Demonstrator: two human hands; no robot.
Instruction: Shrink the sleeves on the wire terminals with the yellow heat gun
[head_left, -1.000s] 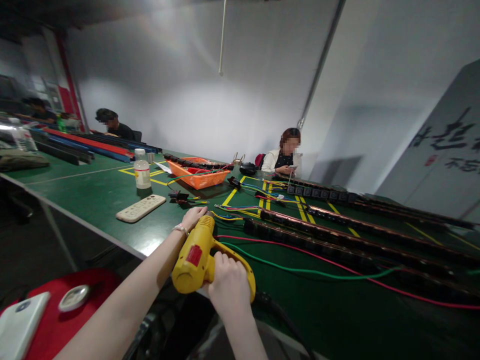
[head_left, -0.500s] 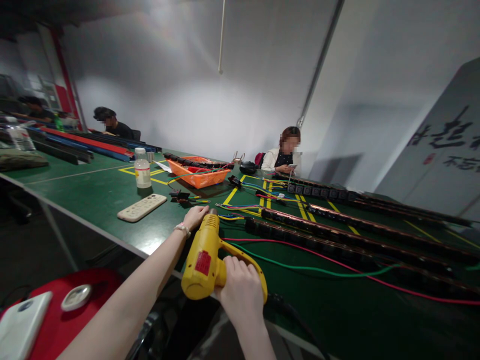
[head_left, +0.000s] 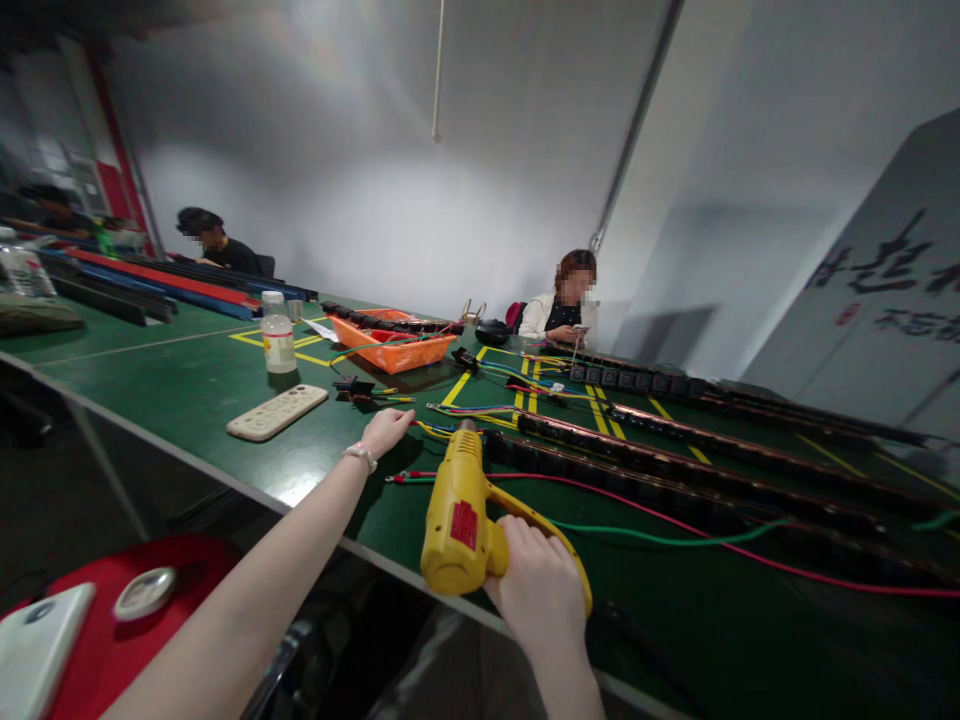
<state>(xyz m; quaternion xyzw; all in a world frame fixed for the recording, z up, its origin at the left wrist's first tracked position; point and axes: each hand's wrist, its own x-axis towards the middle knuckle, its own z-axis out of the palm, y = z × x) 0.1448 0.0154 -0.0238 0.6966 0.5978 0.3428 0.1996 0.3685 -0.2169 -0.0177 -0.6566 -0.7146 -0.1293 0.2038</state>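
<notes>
My right hand (head_left: pixel 541 578) is wrapped round the handle of a yellow heat gun (head_left: pixel 448 530), whose nozzle points away from me over the table. To its left, my left hand (head_left: pixel 388 430) is closed at the ends of several thin coloured wires (head_left: pixel 433 430), pinching them at the fingertips. Those wires run right toward a dark strip of sockets (head_left: pixel 592 475), passing just beyond the nozzle. A red cable (head_left: pixel 600 486) and a green cable (head_left: pixel 660 539), with metal lugs at their ends, lie nearer to me, partly behind the heat gun.
More strips (head_left: pixel 697 440) lie across the green table (head_left: pixel 202 400). An orange basket (head_left: pixel 405 357), a bottle (head_left: pixel 278 340) and a beige phone-like case (head_left: pixel 277 412) stand or lie to the left. A person (head_left: pixel 562 310) sits opposite; a red stool (head_left: pixel 180 560) holds a phone and a tape roll.
The heat gun has moved right with my right hand, away from my left fingertips. The cable lugs and more of the wires now show. My left hand stays at the wire ends.
</notes>
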